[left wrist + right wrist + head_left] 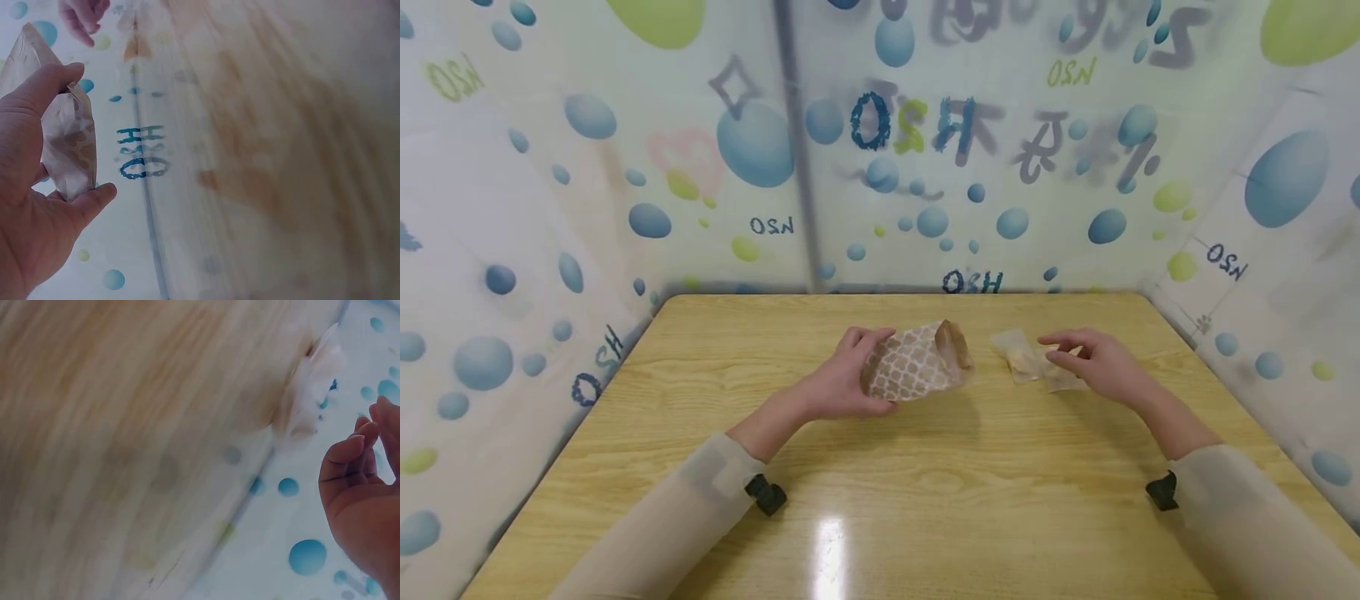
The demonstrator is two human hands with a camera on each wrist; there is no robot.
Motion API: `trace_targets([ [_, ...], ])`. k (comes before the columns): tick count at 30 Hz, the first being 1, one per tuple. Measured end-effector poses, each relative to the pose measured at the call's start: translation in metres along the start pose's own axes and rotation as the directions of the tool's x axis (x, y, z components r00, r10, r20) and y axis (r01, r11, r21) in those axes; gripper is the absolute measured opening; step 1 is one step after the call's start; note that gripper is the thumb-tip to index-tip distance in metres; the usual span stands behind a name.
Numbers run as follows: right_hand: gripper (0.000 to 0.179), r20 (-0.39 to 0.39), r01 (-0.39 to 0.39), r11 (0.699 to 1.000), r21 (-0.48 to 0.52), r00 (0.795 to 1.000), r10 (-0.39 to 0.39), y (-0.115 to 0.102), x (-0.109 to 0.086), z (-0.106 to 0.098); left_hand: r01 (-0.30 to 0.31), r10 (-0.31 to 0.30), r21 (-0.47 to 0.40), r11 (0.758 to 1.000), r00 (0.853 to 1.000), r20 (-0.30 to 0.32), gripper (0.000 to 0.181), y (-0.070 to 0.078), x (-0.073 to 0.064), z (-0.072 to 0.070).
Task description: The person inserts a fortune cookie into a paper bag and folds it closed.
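Note:
My left hand (848,375) grips a small brown paper bag (913,365) with a white lattice pattern, thumb and fingers spread around its closed end. The bag is tilted on its side, its mouth facing right. In the left wrist view, the bag (70,147) stands between thumb and fingers. Just right of the bag's mouth, a small translucent packet (1019,357) lies on the table. Another pale packet (1063,377) lies partly beneath my right hand (1097,360). That hand hovers with its fingers loosely bent; in the right wrist view nothing shows between the fingertips.
The wooden table (880,483) has a glossy surface that reflects light near its front. A curtain (895,192) with blue and green spots and lettering surrounds the table at the back and sides. Dark bands (766,494) sit at both sleeve cuffs.

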State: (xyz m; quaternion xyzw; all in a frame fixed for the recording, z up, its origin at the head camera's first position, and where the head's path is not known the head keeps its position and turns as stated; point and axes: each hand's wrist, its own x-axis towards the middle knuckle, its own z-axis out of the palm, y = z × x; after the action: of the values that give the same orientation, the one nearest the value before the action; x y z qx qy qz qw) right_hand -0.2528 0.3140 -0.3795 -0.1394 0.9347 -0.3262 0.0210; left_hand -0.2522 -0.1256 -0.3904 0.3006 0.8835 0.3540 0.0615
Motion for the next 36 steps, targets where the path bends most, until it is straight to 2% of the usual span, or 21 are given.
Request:
trace_targets([
  [4, 0.042, 0.024, -0.031, 0.999, -0.017, 0.999, 0.031, 0.016, 0.001, -0.006, -0.001, 0.001, 0.004, 1.0, 1.0, -0.002, 0.111, -0.001, 0.0, 0.001],
  [10, 0.04, 0.061, -0.065, 0.997, -0.045, 0.996, 0.068, 0.027, 0.005, -0.011, -0.009, 0.009, 0.01, 1.0, 1.0, -0.007, 0.111, -0.003, 0.0, 0.001],
  [16, 0.04, 0.123, -0.061, 0.995, -0.083, 0.99, 0.071, 0.033, 0.007, -0.011, -0.008, 0.008, 0.014, 1.0, 1.0, -0.004, 0.11, -0.003, -0.001, 0.001],
  [22, 0.048, 0.169, -0.129, 0.989, -0.078, 0.976, 0.14, 0.031, 0.005, -0.011, 0.001, -0.001, 0.003, 1.0, 1.0, 0.003, 0.11, -0.001, -0.001, 0.0],
  [28, 0.053, 0.179, -0.167, 0.983, -0.077, 0.968, 0.178, 0.032, 0.004, -0.013, 0.007, -0.007, 0.004, 1.0, 1.0, 0.012, 0.11, 0.0, -0.001, -0.001],
  [36, 0.054, 0.143, -0.192, 0.98, -0.058, 0.97, 0.198, 0.034, 0.0, -0.016, 0.003, -0.003, -0.004, 1.0, 1.0, 0.018, 0.11, 0.001, -0.001, -0.001],
])
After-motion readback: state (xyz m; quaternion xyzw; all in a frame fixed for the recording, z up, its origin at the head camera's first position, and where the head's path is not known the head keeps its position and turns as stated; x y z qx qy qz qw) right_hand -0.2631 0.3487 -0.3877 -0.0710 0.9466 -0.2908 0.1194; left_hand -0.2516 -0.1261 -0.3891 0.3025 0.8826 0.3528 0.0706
